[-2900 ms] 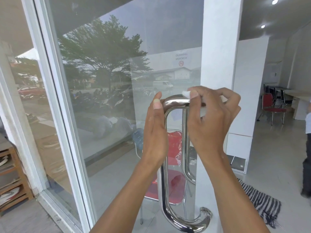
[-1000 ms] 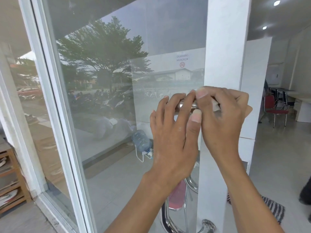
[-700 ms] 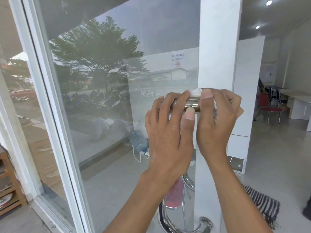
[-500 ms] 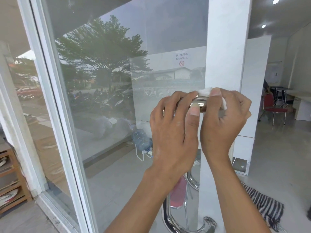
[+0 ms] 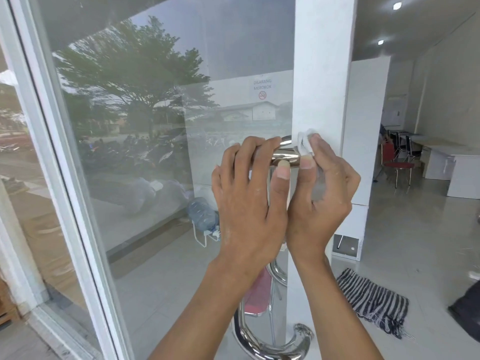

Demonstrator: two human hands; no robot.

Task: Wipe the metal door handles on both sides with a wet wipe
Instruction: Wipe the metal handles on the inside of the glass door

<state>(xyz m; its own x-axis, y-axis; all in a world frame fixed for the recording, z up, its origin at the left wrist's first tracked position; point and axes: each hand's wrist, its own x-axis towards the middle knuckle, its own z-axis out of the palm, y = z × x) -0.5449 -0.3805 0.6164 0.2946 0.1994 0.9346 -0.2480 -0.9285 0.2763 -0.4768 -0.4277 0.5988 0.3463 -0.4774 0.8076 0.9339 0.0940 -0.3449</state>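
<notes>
A polished metal door handle is fixed to the white stile of a glass door. My left hand grips its top horizontal bar, fingers curled over, thumb below. My right hand pinches a white wet wipe against the same bar where it meets the stile. The handle's lower curve shows below my wrists. A second handle behind the glass is mostly hidden.
The glass pane reflects a tree and parked motorbikes. Inside, a striped cloth lies on the floor, a red chair and white desks stand at the right. A white frame runs down the left.
My left hand closed over the top bar from a flat hold on the upright. My right hand slid the wipe rightwards along the bar, up to the stile.
</notes>
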